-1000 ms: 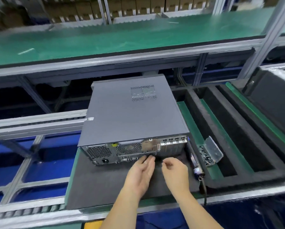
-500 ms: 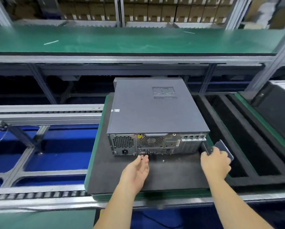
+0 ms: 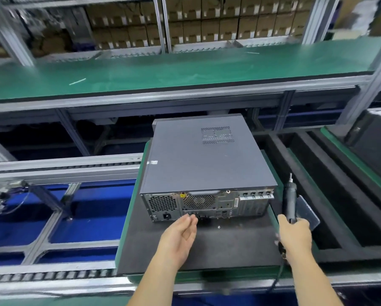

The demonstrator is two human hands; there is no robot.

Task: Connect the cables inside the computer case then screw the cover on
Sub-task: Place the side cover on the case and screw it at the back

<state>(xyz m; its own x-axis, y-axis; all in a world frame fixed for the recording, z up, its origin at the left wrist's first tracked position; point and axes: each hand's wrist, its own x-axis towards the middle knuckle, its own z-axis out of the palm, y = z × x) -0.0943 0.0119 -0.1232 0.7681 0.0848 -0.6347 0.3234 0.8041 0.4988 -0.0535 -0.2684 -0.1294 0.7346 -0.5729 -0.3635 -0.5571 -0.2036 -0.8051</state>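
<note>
Right hand grips electric screwdriver, tip up | left hand relaxed, fingers straight, before computer case rear | loose screw on mat lower centre | case long axis runs away from viewer

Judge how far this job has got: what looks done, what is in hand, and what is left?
Done: the cover lies closed on the case, so no cables show. In hand: the right hand grips a screwdriver beside the case; the left hand, open, reaches its rear panel. Left: driving the screws; one screw lies on the mat.
</note>
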